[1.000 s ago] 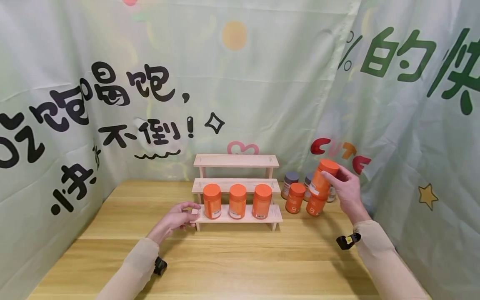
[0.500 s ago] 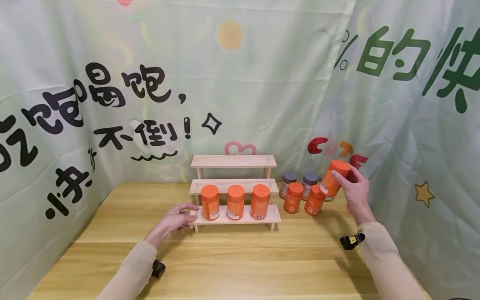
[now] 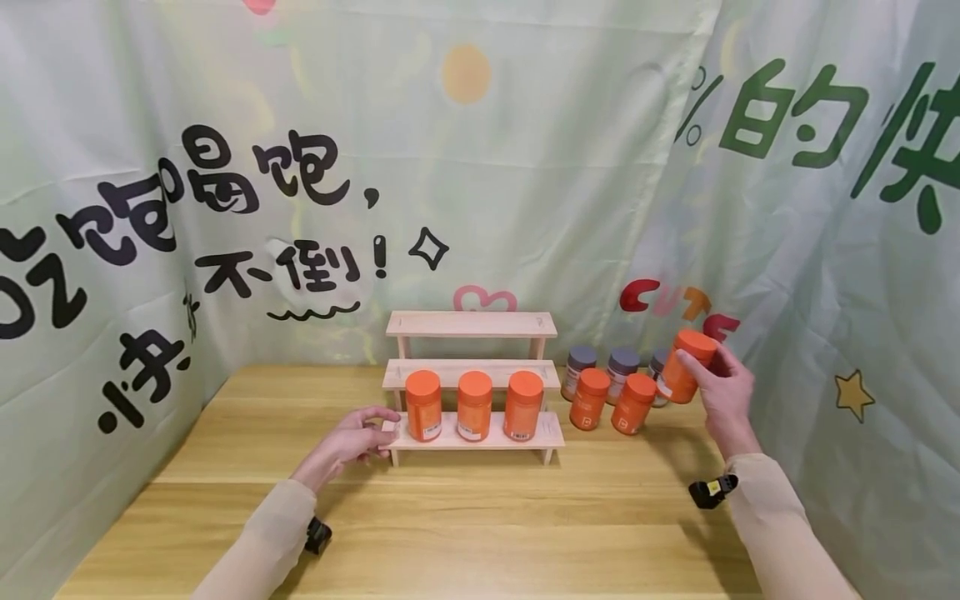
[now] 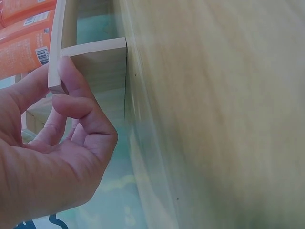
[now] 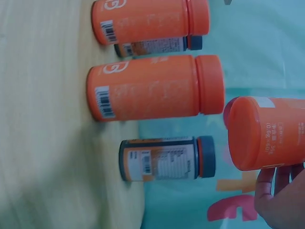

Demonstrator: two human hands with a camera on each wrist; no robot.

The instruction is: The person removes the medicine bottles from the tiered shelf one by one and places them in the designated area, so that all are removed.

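My left hand (image 3: 360, 435) pinches the left end of the lowest step of a three-tier wooden display rack (image 3: 471, 323); in the left wrist view, thumb and forefinger (image 4: 76, 81) lie on either side of the board. Three orange jars stand upright in a row on that step, the middle one (image 3: 475, 406) between two like it. On the right, my right hand (image 3: 727, 396) grips another orange jar (image 3: 688, 367), held tilted above the table. The right wrist view shows this jar's base (image 5: 243, 136) clear of the tabletop.
Two orange jars, a left one (image 3: 589, 400) and a right one (image 3: 633, 404), stand on the table right of the rack. Behind them are dark-lidded jars (image 3: 622, 375). A printed cloth (image 3: 525, 167) hangs behind the wooden table (image 3: 480, 517).
My right hand has carried its orange jar to the right and somewhat down, away from the standing orange jars. The left hand keeps its hold on the rack.
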